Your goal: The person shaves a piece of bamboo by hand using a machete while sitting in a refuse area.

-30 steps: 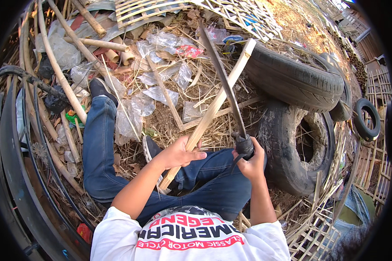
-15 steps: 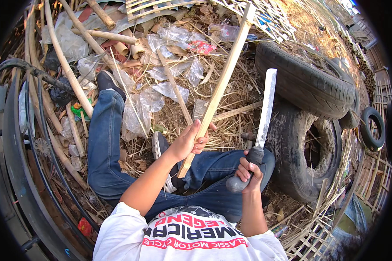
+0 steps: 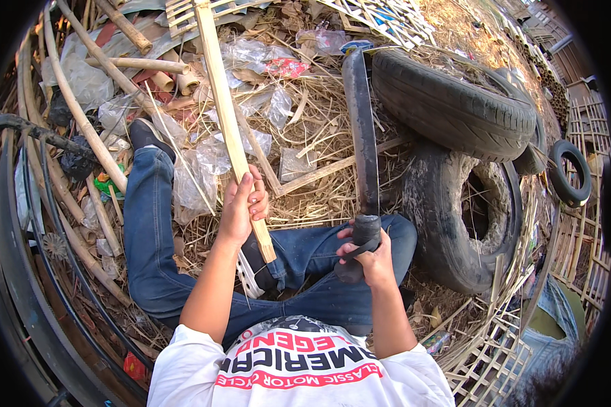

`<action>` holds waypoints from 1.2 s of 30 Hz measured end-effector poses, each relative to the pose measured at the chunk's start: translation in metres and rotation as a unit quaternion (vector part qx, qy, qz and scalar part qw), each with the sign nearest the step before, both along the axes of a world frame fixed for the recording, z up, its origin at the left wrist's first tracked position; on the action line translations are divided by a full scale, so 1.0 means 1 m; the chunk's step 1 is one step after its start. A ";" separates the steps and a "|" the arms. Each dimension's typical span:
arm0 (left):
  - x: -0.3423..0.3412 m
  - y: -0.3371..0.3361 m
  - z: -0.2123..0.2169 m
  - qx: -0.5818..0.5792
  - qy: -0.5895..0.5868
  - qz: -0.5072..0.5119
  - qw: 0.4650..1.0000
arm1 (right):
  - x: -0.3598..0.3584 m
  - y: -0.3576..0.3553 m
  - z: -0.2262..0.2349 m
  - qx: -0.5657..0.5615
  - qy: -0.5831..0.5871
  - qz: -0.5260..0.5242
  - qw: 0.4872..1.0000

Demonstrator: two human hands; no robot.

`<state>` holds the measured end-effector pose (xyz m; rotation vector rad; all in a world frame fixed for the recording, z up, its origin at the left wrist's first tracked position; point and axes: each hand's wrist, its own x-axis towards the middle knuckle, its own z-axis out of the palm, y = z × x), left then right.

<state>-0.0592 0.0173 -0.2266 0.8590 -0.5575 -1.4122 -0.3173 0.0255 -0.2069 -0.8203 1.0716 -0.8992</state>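
Observation:
A long pale strip of split bamboo or wood point(image 3: 225, 102) stands tilted in front of me, its lower end above my bent leg. My left hand point(image 3: 243, 203) is closed round it near that lower end. On the other side my right hand point(image 3: 370, 254) grips the dark wrapped handle of a machete point(image 3: 364, 136). Its long blade points away from me, dark side showing, and is apart from the strip. Some fingers of the right hand are hidden behind the handle.
Tyres point(image 3: 455, 102) lie stacked at the right, one point(image 3: 465, 217) propped near my knee. Bamboo poles point(image 3: 91, 115) and a black metal frame point(image 3: 20, 258) line the left. Plastic scraps point(image 3: 200, 176) and dry straw litter the ground. Woven bamboo lattice point(image 3: 489, 366) lies at the lower right.
The strip has swung left and its top now leans left instead of right. The machete has turned in my right hand, from pale to dark face, and its tip has moved left.

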 end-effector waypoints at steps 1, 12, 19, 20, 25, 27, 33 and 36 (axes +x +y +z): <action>0.002 0.001 0.002 0.007 0.006 0.010 1.000 | -0.003 -0.001 0.007 0.014 0.005 0.009 1.000; 0.050 0.025 -0.007 0.016 0.073 0.122 0.990 | -0.113 -0.001 0.087 -0.105 0.486 0.083 0.863; 0.062 0.029 -0.024 0.049 0.076 0.179 0.980 | -0.102 -0.043 0.153 -0.052 0.666 0.307 0.678; 0.061 0.029 -0.026 0.052 0.080 0.178 0.979 | -0.098 -0.052 0.148 -0.089 0.682 0.341 0.640; 0.059 0.029 -0.029 0.062 0.074 0.163 0.982 | -0.062 -0.082 0.138 -0.182 0.764 0.316 0.533; 0.066 0.035 -0.033 0.065 0.049 0.175 0.981 | -0.040 -0.089 0.148 -0.138 0.775 0.315 0.531; 0.067 0.030 -0.048 0.089 0.050 0.193 0.976 | -0.039 -0.095 0.143 -0.158 0.736 0.303 0.584; 0.067 0.032 -0.054 0.093 0.070 0.178 0.977 | -0.038 -0.112 0.141 -0.136 0.737 0.327 0.575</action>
